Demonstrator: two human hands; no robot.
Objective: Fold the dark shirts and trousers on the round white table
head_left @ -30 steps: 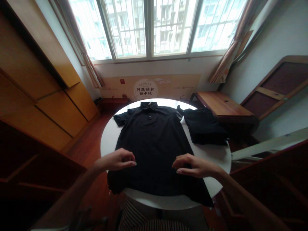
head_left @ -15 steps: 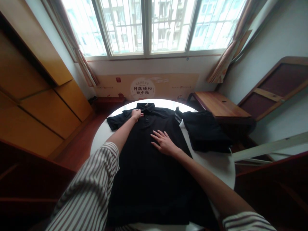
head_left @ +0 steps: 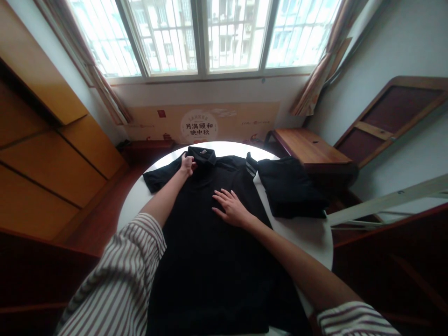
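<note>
Shirt (head_left: 210, 252) lies on the bench (head_left: 310, 238), beneath both my left grip (head_left: 188, 164) and right grip (head_left: 233, 208). The left has just shifted outward from the buttons to beside the collar (head_left: 205, 154), apparently pinching cloth, though dark fabric obscures exactly where; work now centres there. The right stays spread across the chest.

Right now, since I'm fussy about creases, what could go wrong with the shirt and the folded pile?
The left hand is curled at the collar, so a tug might skew it. The right hand lies spread on the front of the black shirt; sliding it could bunch the fabric. The folded pile seems to reach the edge of the white table, so a bump might tip it off.
</note>
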